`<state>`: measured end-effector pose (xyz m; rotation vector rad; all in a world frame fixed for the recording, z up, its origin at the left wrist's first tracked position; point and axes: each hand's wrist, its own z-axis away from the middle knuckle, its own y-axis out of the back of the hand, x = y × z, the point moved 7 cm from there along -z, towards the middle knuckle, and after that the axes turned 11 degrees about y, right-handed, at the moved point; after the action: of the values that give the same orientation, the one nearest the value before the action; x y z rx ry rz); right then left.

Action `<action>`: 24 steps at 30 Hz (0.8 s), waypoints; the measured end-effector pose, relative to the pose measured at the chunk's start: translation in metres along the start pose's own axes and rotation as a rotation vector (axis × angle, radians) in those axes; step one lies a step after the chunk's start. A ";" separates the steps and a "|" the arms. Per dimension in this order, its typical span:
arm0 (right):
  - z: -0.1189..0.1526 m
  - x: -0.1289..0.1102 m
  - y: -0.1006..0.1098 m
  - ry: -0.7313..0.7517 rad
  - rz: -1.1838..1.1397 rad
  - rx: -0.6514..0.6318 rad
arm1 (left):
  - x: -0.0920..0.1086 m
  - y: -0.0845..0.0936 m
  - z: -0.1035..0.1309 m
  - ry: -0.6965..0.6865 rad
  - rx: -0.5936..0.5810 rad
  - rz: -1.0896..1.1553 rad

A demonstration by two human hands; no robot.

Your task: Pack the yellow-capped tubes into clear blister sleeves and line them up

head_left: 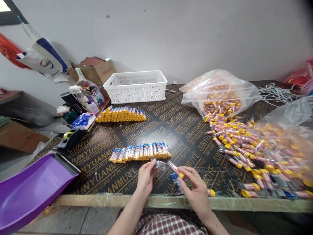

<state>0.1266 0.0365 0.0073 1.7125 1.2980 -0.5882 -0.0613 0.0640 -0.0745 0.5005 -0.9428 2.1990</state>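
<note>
My left hand (148, 174) pinches a small clear plastic wrapper (160, 165) near the front of the table. Just right of it, my right hand (193, 184) holds a clear tube with a yellow cap (174, 167) between thumb and fingers, tilted up to the left. Under that tube lies a dark blue packet (176, 183), partly covered by my right hand. Beyond both hands stretches a row of blue-labelled tubes (140, 152) with yellow ends. A stacked group of similar tubes (119, 115) sits farther back on the left.
Loose pink tubes with yellow caps (244, 143) spread over the right side, below an open plastic bag (220, 88). A white basket (138, 93) stands at the back. On the left are a tape dispenser (68, 140), bottles (73, 101) and a purple dustpan (31, 192).
</note>
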 end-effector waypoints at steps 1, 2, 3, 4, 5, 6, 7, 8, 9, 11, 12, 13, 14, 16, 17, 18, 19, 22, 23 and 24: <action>0.001 -0.002 -0.001 0.003 0.005 -0.002 | 0.002 0.002 0.000 -0.019 0.016 0.007; 0.002 -0.003 -0.002 0.007 0.012 -0.004 | 0.003 0.003 0.001 -0.036 0.025 0.011; 0.002 -0.005 -0.004 0.011 0.022 -0.008 | 0.004 0.004 0.001 -0.050 0.032 0.010; 0.003 -0.007 -0.006 0.015 0.030 -0.015 | 0.004 0.004 0.002 -0.064 0.035 0.004; 0.004 -0.008 -0.009 0.019 0.033 -0.026 | 0.004 0.004 0.004 -0.078 0.036 -0.008; 0.005 -0.009 -0.011 0.020 0.031 -0.041 | 0.004 0.003 0.005 -0.091 0.033 -0.029; 0.007 -0.009 -0.014 0.018 0.022 -0.058 | 0.004 0.001 0.007 -0.103 0.023 -0.054; 0.008 -0.009 -0.017 0.013 0.006 -0.079 | 0.003 -0.002 0.009 -0.109 0.003 -0.081; 0.009 -0.008 -0.020 0.003 -0.018 -0.105 | 0.002 -0.006 0.011 -0.106 -0.030 -0.107; 0.011 -0.004 -0.024 -0.019 -0.076 -0.156 | -0.001 -0.016 0.015 -0.077 -0.126 -0.149; 0.012 -0.002 -0.025 -0.031 -0.105 -0.175 | -0.003 -0.021 0.017 -0.057 -0.174 -0.162; 0.012 0.001 -0.026 -0.042 -0.132 -0.187 | -0.004 -0.025 0.019 -0.038 -0.211 -0.172; 0.013 0.003 -0.026 -0.052 -0.154 -0.191 | -0.004 -0.028 0.021 -0.021 -0.238 -0.182; 0.012 0.008 -0.025 -0.059 -0.171 -0.185 | -0.006 -0.033 0.025 0.022 -0.277 -0.209; 0.011 0.009 -0.024 -0.052 -0.160 -0.179 | -0.008 -0.036 0.028 0.049 -0.302 -0.235; 0.009 0.010 -0.023 -0.035 -0.136 -0.169 | -0.010 -0.039 0.030 0.077 -0.332 -0.270; 0.007 0.010 -0.020 -0.010 -0.104 -0.154 | -0.012 -0.042 0.033 0.101 -0.364 -0.310; 0.001 0.006 -0.014 0.067 -0.059 -0.115 | -0.018 -0.050 0.040 0.126 -0.429 -0.411; 0.000 0.005 -0.014 0.085 -0.072 -0.126 | -0.019 -0.051 0.041 0.126 -0.436 -0.434; -0.001 0.004 -0.014 0.101 -0.091 -0.152 | -0.021 -0.053 0.043 0.126 -0.440 -0.455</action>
<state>0.1145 0.0401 -0.0004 1.5817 1.4604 -0.4482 -0.0058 0.0497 -0.0329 0.3209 -1.0822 1.5427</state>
